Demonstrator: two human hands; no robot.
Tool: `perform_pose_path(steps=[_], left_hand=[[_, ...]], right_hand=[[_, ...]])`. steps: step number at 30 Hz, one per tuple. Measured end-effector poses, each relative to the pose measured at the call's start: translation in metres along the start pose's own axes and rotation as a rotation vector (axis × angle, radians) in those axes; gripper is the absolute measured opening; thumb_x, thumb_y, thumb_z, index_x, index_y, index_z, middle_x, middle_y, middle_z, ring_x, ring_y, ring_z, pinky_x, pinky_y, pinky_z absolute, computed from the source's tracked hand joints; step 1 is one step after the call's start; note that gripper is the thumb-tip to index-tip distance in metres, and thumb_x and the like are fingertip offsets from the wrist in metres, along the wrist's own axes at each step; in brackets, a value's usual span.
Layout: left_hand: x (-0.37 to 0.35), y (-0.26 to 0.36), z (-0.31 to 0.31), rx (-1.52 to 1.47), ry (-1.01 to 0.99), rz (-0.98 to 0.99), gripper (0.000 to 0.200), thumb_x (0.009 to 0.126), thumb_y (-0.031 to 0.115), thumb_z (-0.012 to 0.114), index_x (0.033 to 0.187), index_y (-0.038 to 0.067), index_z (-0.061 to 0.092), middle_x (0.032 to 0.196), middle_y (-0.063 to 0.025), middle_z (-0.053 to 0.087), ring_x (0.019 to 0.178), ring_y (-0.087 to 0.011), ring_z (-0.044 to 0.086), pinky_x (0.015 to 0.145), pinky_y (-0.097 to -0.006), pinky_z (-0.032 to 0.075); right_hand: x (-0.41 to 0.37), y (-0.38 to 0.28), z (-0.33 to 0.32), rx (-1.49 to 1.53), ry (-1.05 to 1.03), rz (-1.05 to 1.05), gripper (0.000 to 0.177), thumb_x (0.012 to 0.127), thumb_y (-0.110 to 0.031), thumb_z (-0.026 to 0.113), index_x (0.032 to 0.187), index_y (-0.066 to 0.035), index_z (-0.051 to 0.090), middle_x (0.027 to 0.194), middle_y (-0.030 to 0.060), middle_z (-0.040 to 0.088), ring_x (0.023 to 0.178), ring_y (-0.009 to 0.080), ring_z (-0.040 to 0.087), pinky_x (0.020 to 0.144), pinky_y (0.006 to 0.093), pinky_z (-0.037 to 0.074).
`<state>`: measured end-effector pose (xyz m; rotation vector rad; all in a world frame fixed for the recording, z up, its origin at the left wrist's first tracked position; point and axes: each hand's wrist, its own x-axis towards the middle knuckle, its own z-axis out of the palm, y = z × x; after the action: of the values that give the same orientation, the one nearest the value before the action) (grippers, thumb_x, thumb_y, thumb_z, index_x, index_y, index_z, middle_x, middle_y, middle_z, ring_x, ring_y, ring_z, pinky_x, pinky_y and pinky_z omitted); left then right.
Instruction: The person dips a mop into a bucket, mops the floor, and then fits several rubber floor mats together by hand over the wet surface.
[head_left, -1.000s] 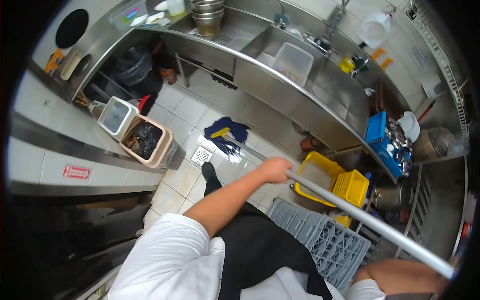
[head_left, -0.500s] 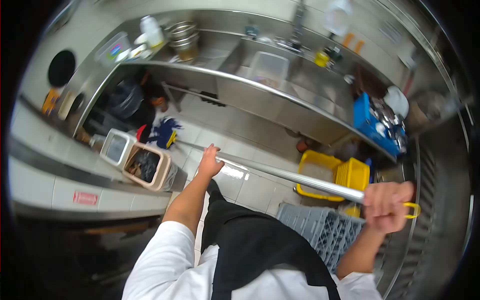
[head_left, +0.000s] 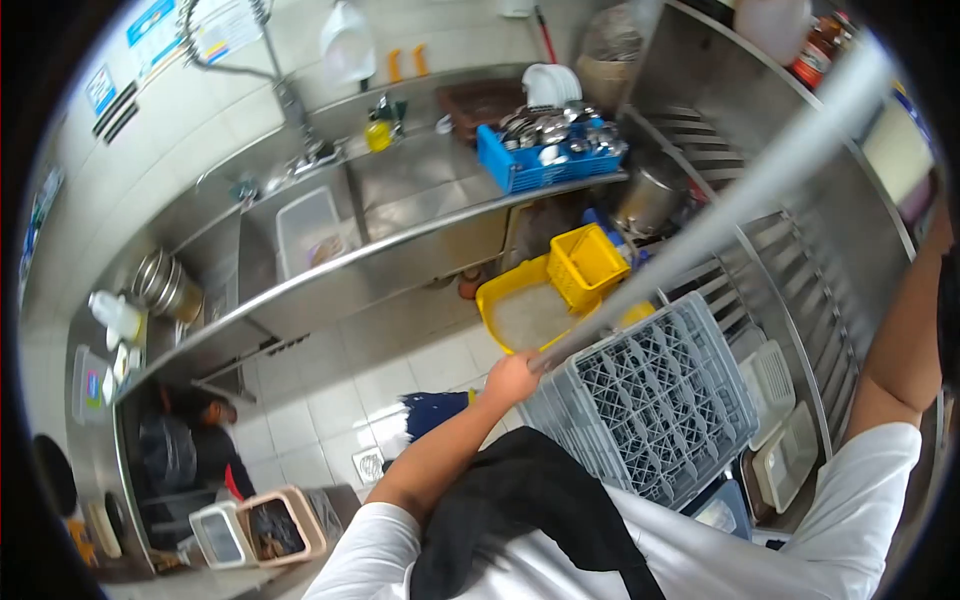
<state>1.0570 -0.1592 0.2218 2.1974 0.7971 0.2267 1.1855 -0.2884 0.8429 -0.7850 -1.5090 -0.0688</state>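
My left hand (head_left: 513, 380) is wrapped round the lower part of a long metal mop handle (head_left: 790, 150). The handle slants up to the right across the view, blurred and close to the camera at its upper end. Below my left hand, the mop's dark blue strands (head_left: 435, 413) rest on the white tiled floor, partly hidden by my forearm. My right arm is raised at the far right, and its hand lies outside the frame.
A yellow mop bucket (head_left: 490, 305) with a wringer (head_left: 590, 265) stands under the sink counter. Stacked grey dish racks (head_left: 660, 400) are at my right. A bin (head_left: 305, 505) stands lower left. A blue basket (head_left: 530, 172) of utensils sits on the counter, beside metal shelving (head_left: 790, 270).
The view has turned to the right. The mop strands have come away from beside the bin, closer to me. The handle has tilted steeply, and my right hand has risen out of view.
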Motion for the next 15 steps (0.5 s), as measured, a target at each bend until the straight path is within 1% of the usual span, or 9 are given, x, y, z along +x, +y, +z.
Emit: perform_pose_path(steps=[2,4,5,6,8,9,11,13,15], left_hand=[[0.032,0.028,-0.017,-0.057,0.021,-0.042,0.036,0.094,0.042,0.069,0.115,0.013,0.069,0.1,-0.0208,0.075,0.102,-0.0439,0.069,0.09,-0.0534,0.055],[0.055,0.047,-0.038,-0.042,0.015,0.133,0.054,0.093,0.049,0.07,0.127,0.008,0.063,0.111,-0.0229,0.074,0.109,-0.0454,0.068,0.095,-0.0521,0.054],[0.058,0.064,-0.057,-0.024,-0.093,0.09,0.069,0.093,0.051,0.071,0.142,0.006,0.052,0.131,-0.0258,0.067,0.121,-0.0445,0.063,0.103,-0.0497,0.05],[0.061,0.065,-0.066,-0.014,-0.08,0.095,0.069,0.093,0.051,0.071,0.142,0.006,0.052,0.131,-0.0258,0.067,0.121,-0.0445,0.063,0.103,-0.0497,0.05],[0.063,0.063,-0.077,-0.102,-0.058,0.254,0.078,0.093,0.051,0.071,0.153,0.01,0.043,0.144,-0.0259,0.059,0.132,-0.0429,0.057,0.109,-0.0471,0.047],[0.062,0.047,-0.076,-0.117,-0.016,0.288,0.075,0.095,0.047,0.07,0.155,0.011,0.044,0.151,-0.0249,0.054,0.138,-0.0407,0.053,0.114,-0.045,0.044],[0.046,-0.004,-0.076,-0.132,-0.01,0.277,0.068,0.097,0.045,0.069,0.152,0.009,0.05,0.151,-0.0232,0.055,0.138,-0.04,0.053,0.116,-0.0438,0.042],[0.001,-0.071,-0.081,-0.136,-0.009,0.149,0.063,0.097,0.043,0.068,0.146,0.006,0.057,0.149,-0.0231,0.057,0.139,-0.0387,0.053,0.116,-0.0426,0.042],[-0.055,-0.185,-0.056,-0.123,-0.009,-0.18,0.066,0.094,0.047,0.07,0.142,0.003,0.06,0.141,-0.0243,0.063,0.132,-0.0397,0.059,0.112,-0.0447,0.046]], right_hand=[[0.021,0.016,0.02,-0.109,0.085,-0.074,0.023,0.107,-0.014,0.054,0.119,0.005,0.055,0.091,0.0105,0.058,0.064,0.0116,0.052,0.057,0.0249,0.051],[0.047,0.036,0.035,-0.16,0.167,-0.108,0.025,0.106,-0.012,0.056,0.123,0.006,0.055,0.097,0.0122,0.058,0.067,0.0116,0.053,0.058,0.0241,0.051],[0.061,0.041,0.035,-0.123,0.2,-0.075,0.027,0.108,-0.015,0.054,0.127,0.004,0.055,0.093,0.0095,0.058,0.065,0.01,0.05,0.055,0.0222,0.049],[0.075,0.046,0.034,-0.084,0.234,-0.043,0.029,0.11,-0.018,0.052,0.13,0.003,0.055,0.09,0.0068,0.058,0.063,0.0085,0.047,0.052,0.0202,0.046],[0.11,0.063,0.024,-0.14,0.248,0.038,0.015,0.108,-0.017,0.056,0.12,-0.009,0.051,0.083,0.0008,0.051,0.057,0.0068,0.044,0.048,0.0235,0.042],[0.116,0.078,0.021,-0.157,0.252,0.056,0.015,0.107,-0.016,0.057,0.118,-0.008,0.052,0.082,0.0014,0.052,0.058,0.0082,0.046,0.05,0.0253,0.043],[0.114,0.126,0.006,-0.225,0.231,0.095,0.014,0.104,-0.014,0.058,0.115,-0.007,0.053,0.081,0.0024,0.055,0.061,0.0109,0.051,0.053,0.029,0.046],[0.092,0.191,-0.007,-0.308,0.185,0.161,0.013,0.102,-0.013,0.06,0.112,-0.007,0.053,0.079,0.0035,0.057,0.064,0.0136,0.055,0.057,0.0326,0.049],[0.056,0.267,-0.01,-0.359,0.152,0.228,0.012,0.099,-0.011,0.061,0.108,-0.006,0.054,0.078,0.0046,0.06,0.066,0.0164,0.06,0.061,0.0362,0.052]])
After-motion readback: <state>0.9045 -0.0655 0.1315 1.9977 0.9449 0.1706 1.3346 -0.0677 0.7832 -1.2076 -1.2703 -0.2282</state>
